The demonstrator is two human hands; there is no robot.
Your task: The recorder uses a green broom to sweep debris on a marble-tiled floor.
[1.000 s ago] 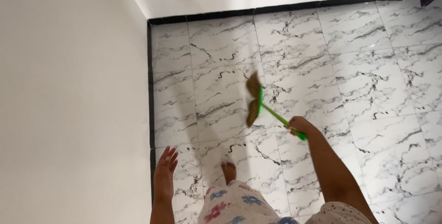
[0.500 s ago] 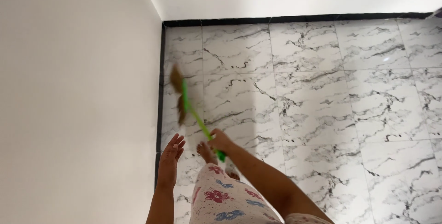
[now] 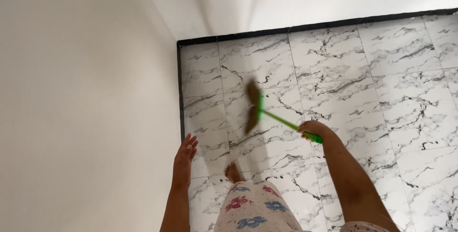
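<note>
Right hand curling its fingers tight around one green-handled broom, brown bristles blurring over the marble-tiled floor near the corner. Left hand hanging free beside the white wall, fingers spread loosely, holding nothing. One bare foot showing below.

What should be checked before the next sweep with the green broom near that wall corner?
1. Right hand closed on the broom handle: ok.
2. Left hand free, fingers spread, holding nothing: ok.
3. Bristles touching the marble floor: cannot tell, blurred.
4. Bare foot apart from the bristles: ok.
5. Broom head apart from the white wall: ok.
6. Dust on the tiles: cannot tell.
</note>
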